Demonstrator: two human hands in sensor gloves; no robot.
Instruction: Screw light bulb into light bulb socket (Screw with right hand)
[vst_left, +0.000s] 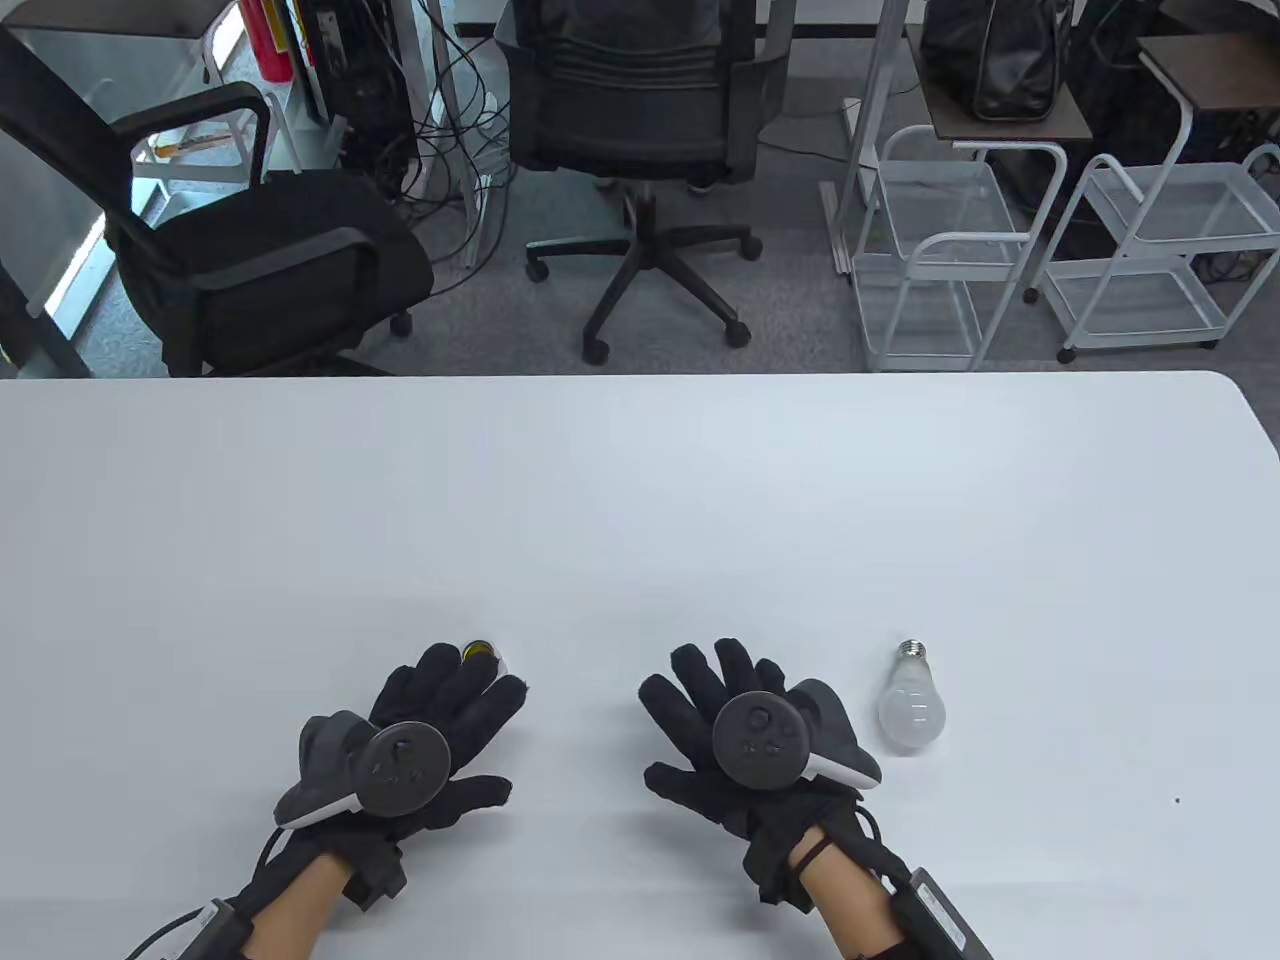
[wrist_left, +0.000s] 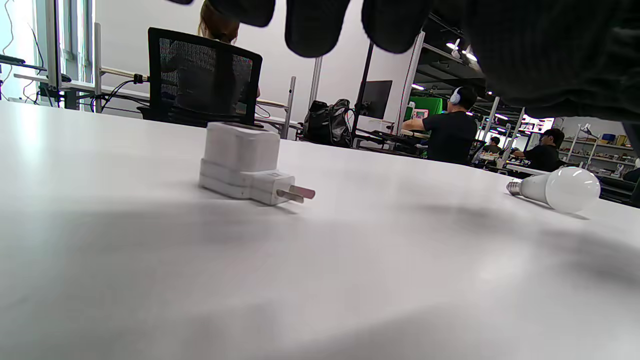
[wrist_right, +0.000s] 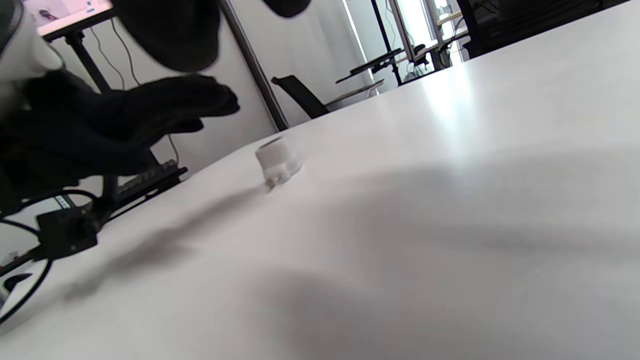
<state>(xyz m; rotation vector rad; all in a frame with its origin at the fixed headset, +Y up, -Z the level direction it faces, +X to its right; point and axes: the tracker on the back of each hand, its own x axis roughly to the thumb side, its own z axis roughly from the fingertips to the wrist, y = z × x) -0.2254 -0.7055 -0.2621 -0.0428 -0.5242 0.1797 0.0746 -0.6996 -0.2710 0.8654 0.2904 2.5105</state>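
Both gloved hands hover low at the bottom of the table view, fingers spread and holding nothing: the left hand (vst_left: 400, 745) left of centre, its fingertips over the white socket adapter (wrist_left: 240, 164), the right hand (vst_left: 745, 740) right of centre. Just right of it lies the light bulb (vst_left: 911, 700) on its side, screw base pointing up-frame. It looks light, smooth and breakable, so I would cup the globe gently, leaving the threads free
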